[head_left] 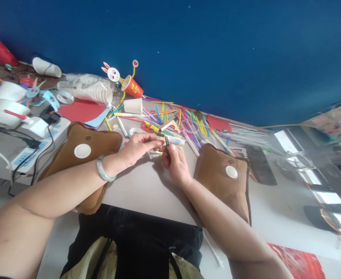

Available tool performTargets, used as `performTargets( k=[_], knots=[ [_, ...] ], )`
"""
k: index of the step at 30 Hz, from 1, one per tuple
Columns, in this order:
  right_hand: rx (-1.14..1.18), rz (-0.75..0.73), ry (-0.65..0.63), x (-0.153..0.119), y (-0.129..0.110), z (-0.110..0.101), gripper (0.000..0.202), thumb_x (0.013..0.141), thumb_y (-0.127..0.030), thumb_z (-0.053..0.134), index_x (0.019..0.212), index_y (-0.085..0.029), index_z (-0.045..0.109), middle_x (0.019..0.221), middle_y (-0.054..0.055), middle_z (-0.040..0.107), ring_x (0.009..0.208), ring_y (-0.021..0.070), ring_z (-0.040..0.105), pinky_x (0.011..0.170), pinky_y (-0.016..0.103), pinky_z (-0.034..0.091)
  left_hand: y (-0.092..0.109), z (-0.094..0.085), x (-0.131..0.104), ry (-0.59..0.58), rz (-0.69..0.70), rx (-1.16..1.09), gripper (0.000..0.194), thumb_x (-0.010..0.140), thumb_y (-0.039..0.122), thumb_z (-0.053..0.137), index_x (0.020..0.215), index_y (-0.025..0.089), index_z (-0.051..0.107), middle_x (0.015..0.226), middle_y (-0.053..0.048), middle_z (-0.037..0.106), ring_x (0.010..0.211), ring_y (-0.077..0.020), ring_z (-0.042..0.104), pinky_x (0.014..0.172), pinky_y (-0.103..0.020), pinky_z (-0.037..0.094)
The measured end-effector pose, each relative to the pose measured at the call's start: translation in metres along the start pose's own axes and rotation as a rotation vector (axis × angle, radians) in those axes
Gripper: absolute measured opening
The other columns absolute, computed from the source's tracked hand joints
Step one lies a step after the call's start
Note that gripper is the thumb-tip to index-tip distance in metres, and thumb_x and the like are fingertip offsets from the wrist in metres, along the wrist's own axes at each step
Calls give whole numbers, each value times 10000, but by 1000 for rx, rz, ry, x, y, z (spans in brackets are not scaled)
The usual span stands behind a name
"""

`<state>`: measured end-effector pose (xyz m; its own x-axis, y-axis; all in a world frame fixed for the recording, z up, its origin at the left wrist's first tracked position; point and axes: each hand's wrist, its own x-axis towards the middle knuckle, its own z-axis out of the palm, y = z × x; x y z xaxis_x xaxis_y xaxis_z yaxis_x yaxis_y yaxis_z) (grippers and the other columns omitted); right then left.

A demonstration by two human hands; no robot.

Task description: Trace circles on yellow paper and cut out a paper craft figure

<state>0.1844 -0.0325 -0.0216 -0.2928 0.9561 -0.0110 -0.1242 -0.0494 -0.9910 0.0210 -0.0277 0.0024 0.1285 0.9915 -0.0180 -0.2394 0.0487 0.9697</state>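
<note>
Over the middle of the table, my left hand (138, 148) is closed in a pinch on a small piece, partly hidden by my fingers, that looks like red paper. My right hand (177, 164) grips dark-handled scissors (167, 144), their blades pointing away from me, close to my left fingertips. Just beyond both hands lie a white marker (174, 140), a yellow-and-red tube (152, 128) and small paper scraps. A bracelet circles my left wrist.
Brown cushion-like pads (80, 166) (221, 174) flank my hands. Colourful pipe cleaners (187, 126) are heaped along the blue wall. A red paper cup (134, 88) with a rabbit face, stacked white cups (91, 93), tape rolls (9, 112) and a power strip (39, 145) stand left.
</note>
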Motion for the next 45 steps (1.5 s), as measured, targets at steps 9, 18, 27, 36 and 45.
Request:
performTargets(
  k=[9, 18, 27, 36, 45],
  knots=[
    [-65, -16, -25, -4, -2, 4, 502, 895, -736, 504, 776, -251, 555, 548, -20, 405, 472, 132, 304, 449, 291, 239, 1, -1, 0, 14, -62, -60, 197, 695, 331, 795, 745, 146, 748, 718, -28, 711, 711, -139, 628, 740, -303, 493],
    [-51, 12, -39, -2, -1, 6, 532, 878, -763, 497, 728, -253, 505, 521, -33, 374, 443, 119, 283, 436, 291, 200, 0, 2, 1, 6, -96, -110, 194, 673, 323, 809, 718, 148, 739, 714, -29, 710, 715, -139, 637, 749, -302, 501],
    [-68, 5, -28, -3, -1, 6, 541, 883, -762, 491, 708, -250, 480, 511, -35, 381, 444, 116, 286, 439, 285, 216, -3, 1, 0, -22, -119, -123, 157, 709, 298, 780, 763, 152, 759, 732, -36, 729, 724, -143, 651, 752, -304, 508],
    [-67, 3, -22, -3, -1, 6, 527, 899, -741, 487, 706, -251, 482, 519, -29, 390, 439, 119, 295, 439, 289, 216, -1, 1, -1, -26, -132, -131, 164, 690, 306, 797, 750, 158, 760, 720, -32, 733, 719, -144, 658, 739, -290, 515],
    [-71, 2, -19, -2, -1, 6, 543, 885, -762, 488, 694, -254, 475, 510, -28, 388, 439, 120, 288, 431, 289, 206, -2, 1, -1, -31, -116, -125, 177, 696, 315, 794, 753, 152, 753, 712, -28, 713, 725, -147, 651, 753, -309, 508]
  ],
)
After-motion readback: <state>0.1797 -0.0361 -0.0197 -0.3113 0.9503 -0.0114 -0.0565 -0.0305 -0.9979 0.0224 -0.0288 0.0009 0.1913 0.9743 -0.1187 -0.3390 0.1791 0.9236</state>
